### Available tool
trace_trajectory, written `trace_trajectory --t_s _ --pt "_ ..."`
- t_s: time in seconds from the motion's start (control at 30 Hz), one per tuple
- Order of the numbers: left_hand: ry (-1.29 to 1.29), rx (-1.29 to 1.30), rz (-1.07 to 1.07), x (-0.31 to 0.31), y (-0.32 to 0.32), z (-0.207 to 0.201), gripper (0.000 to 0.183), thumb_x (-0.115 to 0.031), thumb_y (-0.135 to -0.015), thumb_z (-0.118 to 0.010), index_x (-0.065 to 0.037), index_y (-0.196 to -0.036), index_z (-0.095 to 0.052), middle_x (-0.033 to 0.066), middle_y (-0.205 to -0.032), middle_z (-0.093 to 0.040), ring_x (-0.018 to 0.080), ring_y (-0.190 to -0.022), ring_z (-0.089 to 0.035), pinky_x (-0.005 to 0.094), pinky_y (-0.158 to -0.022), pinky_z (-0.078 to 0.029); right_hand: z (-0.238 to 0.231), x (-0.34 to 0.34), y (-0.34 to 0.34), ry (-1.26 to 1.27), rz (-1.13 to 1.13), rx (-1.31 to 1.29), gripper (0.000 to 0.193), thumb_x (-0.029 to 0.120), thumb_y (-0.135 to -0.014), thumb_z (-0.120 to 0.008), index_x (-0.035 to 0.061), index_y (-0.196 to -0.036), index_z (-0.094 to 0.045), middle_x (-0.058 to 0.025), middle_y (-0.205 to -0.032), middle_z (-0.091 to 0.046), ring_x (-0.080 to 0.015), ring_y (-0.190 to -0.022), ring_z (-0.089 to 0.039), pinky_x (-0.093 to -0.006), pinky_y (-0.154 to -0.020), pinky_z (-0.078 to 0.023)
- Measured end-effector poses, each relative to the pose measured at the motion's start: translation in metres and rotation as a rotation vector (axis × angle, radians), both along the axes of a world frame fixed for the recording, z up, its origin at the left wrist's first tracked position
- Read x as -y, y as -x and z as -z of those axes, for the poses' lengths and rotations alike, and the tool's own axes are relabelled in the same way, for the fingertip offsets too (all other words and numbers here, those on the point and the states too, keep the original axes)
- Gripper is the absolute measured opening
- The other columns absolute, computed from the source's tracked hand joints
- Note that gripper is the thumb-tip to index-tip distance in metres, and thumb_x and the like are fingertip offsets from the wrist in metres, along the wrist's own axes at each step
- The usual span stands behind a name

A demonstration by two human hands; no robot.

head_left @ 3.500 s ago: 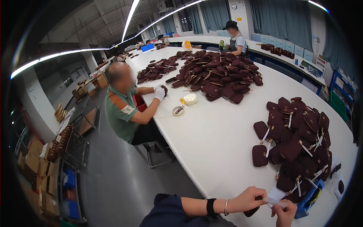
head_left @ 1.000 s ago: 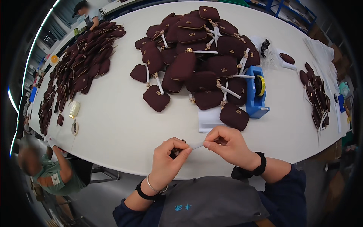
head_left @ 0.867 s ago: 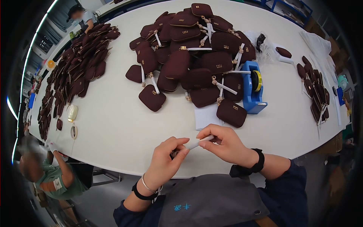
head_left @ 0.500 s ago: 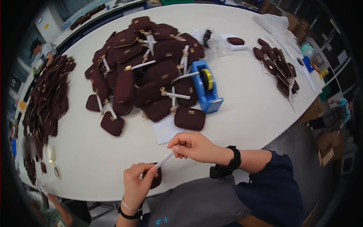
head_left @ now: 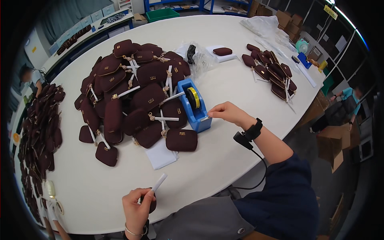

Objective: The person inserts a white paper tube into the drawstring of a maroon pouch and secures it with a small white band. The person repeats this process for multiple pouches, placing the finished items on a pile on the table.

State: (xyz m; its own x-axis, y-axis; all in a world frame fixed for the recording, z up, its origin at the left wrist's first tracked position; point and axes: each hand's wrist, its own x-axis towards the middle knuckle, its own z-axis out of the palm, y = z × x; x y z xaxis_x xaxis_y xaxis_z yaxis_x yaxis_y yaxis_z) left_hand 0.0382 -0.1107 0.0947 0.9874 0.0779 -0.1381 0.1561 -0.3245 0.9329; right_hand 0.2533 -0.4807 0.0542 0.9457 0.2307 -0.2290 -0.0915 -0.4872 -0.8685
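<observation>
My left hand (head_left: 138, 204) is closed near the table's front edge, pinching a rolled white paper strip (head_left: 159, 182) that sticks up past the fingertips. A maroon pouch (head_left: 153, 205) shows partly behind those fingers; the rest is hidden by the hand. My right hand (head_left: 228, 113) reaches to the front of a blue tape dispenser (head_left: 199, 123), thumb and forefinger pinched at its cutting edge on the tape end, which is barely visible. The dispenser's yellow-and-black tape roll (head_left: 193, 98) sits in its cradle. Next to it lies a maroon pouch (head_left: 181, 140).
A big heap of maroon pouches (head_left: 148, 97) with white-wrapped pulls covers the table's middle. More pouches lie in a long pile (head_left: 40, 140) at left and a small group (head_left: 276, 72) at right. White paper (head_left: 162, 155) lies flat before the heap. People stand at both sides.
My right hand has left the white paper strip and moved up and right to the tape dispenser. My left hand still holds the strip, now lower and left in view. The view has shifted.
</observation>
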Motion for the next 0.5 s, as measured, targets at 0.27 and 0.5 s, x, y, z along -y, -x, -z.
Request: trace_trajectory --t_s 0.27,0.5 --pt "-0.043 0.065 0.010 -0.001 0.004 0.001 0.010 -0.003 -0.086 -0.065 0.005 -0.082 -0.068 0.0062 -0.067 -0.066 0.0114 -0.061 -0.058 0.0249 -0.060 -0.044 -0.003 -0.011 -0.009 -0.155 0.090 -0.101 0.019 0.021 -0.083 -0.073 0.0026 -0.088 -0.074 0.0010 -0.073 -0.063 -0.0061 -0.065 -0.047 -0.0210 -0.058 -0.036" --pt "0.011 0.063 0.057 0.003 -0.002 -0.001 0.009 -0.002 -0.087 -0.064 0.004 -0.082 -0.067 0.0040 -0.063 -0.063 0.0073 -0.050 -0.051 0.0219 -0.048 -0.038 -0.012 -0.011 0.021 -0.175 0.241 -0.170 0.019 0.017 -0.081 -0.072 -0.0022 -0.080 -0.069 0.0007 -0.062 -0.050 -0.0077 -0.053 -0.041 -0.0233 -0.047 -0.032"
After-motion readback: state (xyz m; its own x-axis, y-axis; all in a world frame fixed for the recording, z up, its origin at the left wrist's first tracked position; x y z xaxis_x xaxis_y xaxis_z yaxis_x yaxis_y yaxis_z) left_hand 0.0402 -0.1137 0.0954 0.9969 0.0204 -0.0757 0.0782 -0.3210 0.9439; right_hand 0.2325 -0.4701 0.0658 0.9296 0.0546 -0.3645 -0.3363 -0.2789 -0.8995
